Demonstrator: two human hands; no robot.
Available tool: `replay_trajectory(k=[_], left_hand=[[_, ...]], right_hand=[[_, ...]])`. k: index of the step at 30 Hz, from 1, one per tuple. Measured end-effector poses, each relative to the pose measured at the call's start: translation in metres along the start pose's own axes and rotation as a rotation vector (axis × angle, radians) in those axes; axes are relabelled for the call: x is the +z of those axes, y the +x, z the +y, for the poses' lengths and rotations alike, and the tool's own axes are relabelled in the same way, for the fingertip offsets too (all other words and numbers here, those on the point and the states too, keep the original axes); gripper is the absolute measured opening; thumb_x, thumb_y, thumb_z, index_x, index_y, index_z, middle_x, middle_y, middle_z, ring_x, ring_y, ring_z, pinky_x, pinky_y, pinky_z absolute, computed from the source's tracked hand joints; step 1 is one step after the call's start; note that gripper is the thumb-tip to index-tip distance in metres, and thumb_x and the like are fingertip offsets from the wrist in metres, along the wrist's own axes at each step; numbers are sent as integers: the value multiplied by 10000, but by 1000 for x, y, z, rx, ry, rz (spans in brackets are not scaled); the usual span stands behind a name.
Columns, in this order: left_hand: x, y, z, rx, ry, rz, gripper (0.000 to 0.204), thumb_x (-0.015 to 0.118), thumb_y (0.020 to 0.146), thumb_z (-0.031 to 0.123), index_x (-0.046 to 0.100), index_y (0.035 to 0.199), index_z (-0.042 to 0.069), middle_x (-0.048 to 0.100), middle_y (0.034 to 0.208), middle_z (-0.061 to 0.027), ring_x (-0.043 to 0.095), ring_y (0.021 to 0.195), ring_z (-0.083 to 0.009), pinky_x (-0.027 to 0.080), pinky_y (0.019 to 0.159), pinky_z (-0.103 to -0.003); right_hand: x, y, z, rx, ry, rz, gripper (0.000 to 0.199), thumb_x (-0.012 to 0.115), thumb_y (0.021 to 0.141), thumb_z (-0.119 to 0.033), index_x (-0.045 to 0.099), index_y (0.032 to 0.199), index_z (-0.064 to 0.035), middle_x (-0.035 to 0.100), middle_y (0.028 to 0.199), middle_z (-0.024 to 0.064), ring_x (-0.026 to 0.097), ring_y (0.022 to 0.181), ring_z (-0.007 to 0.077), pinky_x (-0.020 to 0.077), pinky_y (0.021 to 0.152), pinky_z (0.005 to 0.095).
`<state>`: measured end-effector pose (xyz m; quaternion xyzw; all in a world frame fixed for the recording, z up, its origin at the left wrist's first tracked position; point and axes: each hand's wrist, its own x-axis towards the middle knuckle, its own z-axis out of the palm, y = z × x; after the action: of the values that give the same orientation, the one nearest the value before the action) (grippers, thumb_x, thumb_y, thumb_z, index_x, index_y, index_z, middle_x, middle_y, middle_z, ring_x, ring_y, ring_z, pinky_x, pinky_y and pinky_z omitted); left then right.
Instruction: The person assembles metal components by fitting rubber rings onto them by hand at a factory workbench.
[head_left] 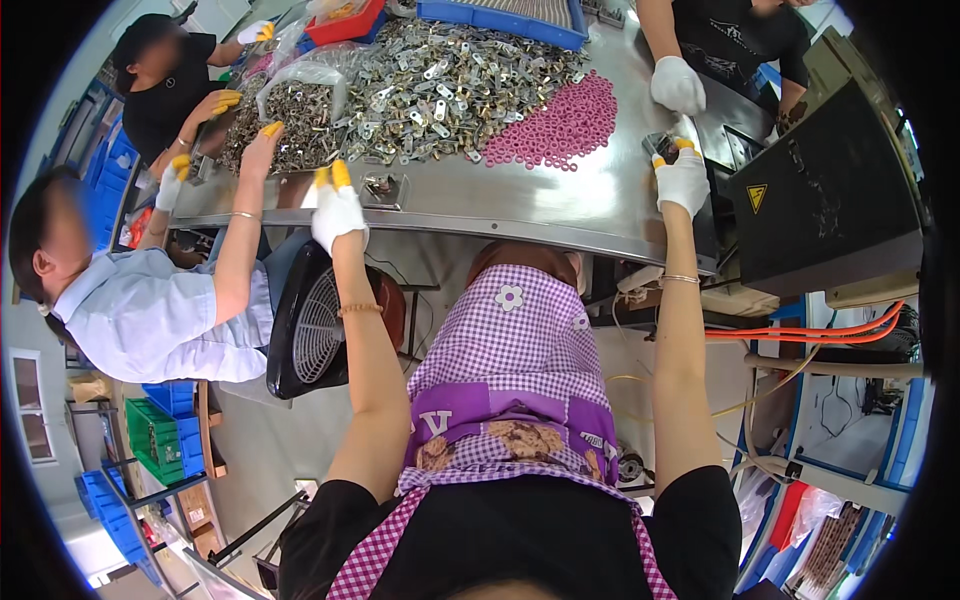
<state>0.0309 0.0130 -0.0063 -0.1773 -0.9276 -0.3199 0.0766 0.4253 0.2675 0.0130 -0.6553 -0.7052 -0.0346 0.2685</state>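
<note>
My left hand [338,213], in a white glove with yellow fingertips, is over the near edge of the steel table [480,205]. Its thumb and finger are pinched together at the edge of the pile of small metal parts [440,95]; what they hold is too small to make out. Just right of it sits a small metal fixture [385,190]. My right hand [683,183], gloved alike, is at the table's right side, its fingertips closed at a small metal holder [660,145]. Whatever is between them is hidden. Pink rings [560,125] lie spread between my hands.
A black machine housing [825,200] stands at right, near orange cables [810,335]. A co-worker's gloved hand [678,85] rests beyond my right hand. At left, co-workers reach to the pile; a black fan [312,325] stands beside my left forearm. Blue trays [505,18] sit at the back.
</note>
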Motion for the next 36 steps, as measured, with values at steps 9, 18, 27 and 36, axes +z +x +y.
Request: replay_trajectory(k=[9, 18, 27, 36], left_hand=[[31, -54, 38, 389, -70, -211, 442, 454, 935, 484, 608, 1197, 163, 678, 1010, -154, 650, 817, -371, 499, 765, -428], [42, -62, 114, 556, 33, -198, 225, 589, 848, 264, 694, 999, 134, 686, 967, -113, 647, 812, -308, 485, 736, -388], [33, -54, 127, 439, -132, -456, 168, 624, 831, 191, 684, 961, 105, 708, 907, -61, 648, 794, -262, 489, 739, -370], [0, -49, 120, 330, -175, -514, 184, 662, 837, 194, 672, 970, 68, 704, 887, -68, 637, 757, -226, 491, 724, -322]], right_hand=[[5, 5, 4, 17, 2, -19, 341, 693, 796, -300, 647, 1076, -111, 658, 978, 110, 659, 826, 299, 525, 758, 388], [-2, 6, 0, -7, -39, -41, 383, 699, 790, -329, 645, 1086, -91, 655, 971, 114, 659, 841, 286, 523, 761, 386], [20, -27, -32, -189, 628, -419, 354, 700, 787, -306, 691, 1047, -65, 667, 942, 114, 620, 779, 270, 500, 736, 362], [-11, -62, -74, -459, 524, -301, 223, 686, 797, -171, 704, 984, -52, 667, 873, 81, 607, 745, 254, 490, 712, 331]])
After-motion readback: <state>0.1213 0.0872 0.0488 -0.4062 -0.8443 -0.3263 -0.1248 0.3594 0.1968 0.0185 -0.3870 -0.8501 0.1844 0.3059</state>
